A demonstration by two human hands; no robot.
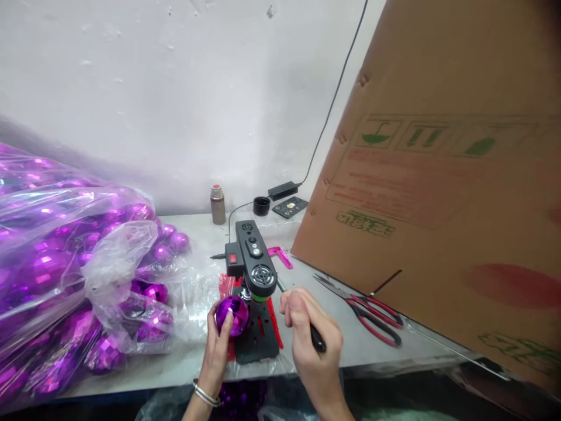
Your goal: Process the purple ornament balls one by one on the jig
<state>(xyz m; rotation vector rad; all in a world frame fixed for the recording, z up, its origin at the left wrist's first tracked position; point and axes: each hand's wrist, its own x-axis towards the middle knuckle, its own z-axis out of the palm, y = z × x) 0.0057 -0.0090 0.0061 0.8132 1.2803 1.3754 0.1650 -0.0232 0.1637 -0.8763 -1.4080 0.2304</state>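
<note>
A shiny purple faceted ball (232, 316) is in my left hand (215, 345), the thumb over its front. The ball sits beside the lower part of a small black bench machine (256, 257), which looks like a mini drill press. My right hand (312, 339) is wrapped round a lever with a black handle (318, 339), whose metal rod runs back toward the machine. Under the machine's head is a slotted black base plate (258, 345) with red pieces by it. Where the ball meets the machine is partly hidden.
Plastic bags of purple balls (48, 263) fill the left. Scissors (372, 316) with red and black handles lie right, by a leaning cardboard box (429, 193). Behind stand a bottle (217, 206), a black cup (262, 206) and a power adapter (283, 190) with its cord.
</note>
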